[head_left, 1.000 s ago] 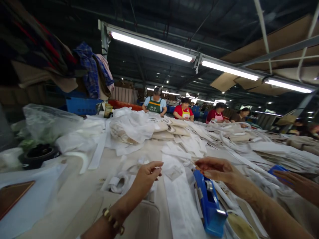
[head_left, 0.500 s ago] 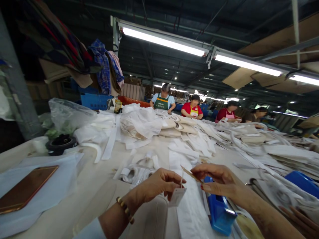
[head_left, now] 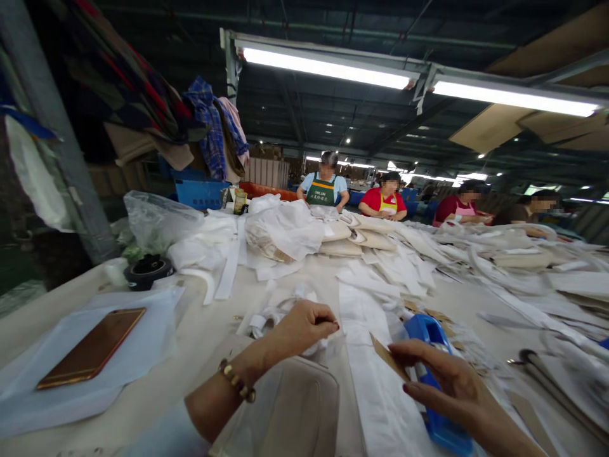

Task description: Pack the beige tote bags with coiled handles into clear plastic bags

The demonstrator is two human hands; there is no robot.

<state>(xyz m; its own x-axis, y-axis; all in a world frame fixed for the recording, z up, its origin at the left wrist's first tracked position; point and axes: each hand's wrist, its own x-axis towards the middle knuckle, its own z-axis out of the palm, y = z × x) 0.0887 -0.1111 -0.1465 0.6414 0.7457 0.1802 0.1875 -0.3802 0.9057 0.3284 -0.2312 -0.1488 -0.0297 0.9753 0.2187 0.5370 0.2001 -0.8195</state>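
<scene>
My left hand (head_left: pixel 308 327), a beaded bracelet at its wrist, is closed with thumb and forefinger pressed together. Whatever is in that pinch is too small or hidden to make out. Between the thumb and fingers of my right hand (head_left: pixel 450 377) is a brown card tag (head_left: pixel 384 354), tilted over a long white strip (head_left: pixel 368 381). A blue tape dispenser (head_left: pixel 450 431) stands just beneath the right hand, partly covered by it. Below my left hand lies a flat cream piece under clear plastic (head_left: pixel 295 406). Behind that hand sits a roll of white tape (head_left: pixel 259 325).
A phone (head_left: pixel 92 346) rests on pale sheets at the left, near a black tape holder (head_left: pixel 148 271). White and cream pieces (head_left: pixel 285 231) pile up across the back. Small brown tags (head_left: pixel 440 315) lie beyond the dispenser. Several people (head_left: pixel 323 187) work across the table.
The white tag hanging from my left hand is no longer seen there. My hands have drawn apart, the right one lower with the brown tag. The view has turned slightly left.
</scene>
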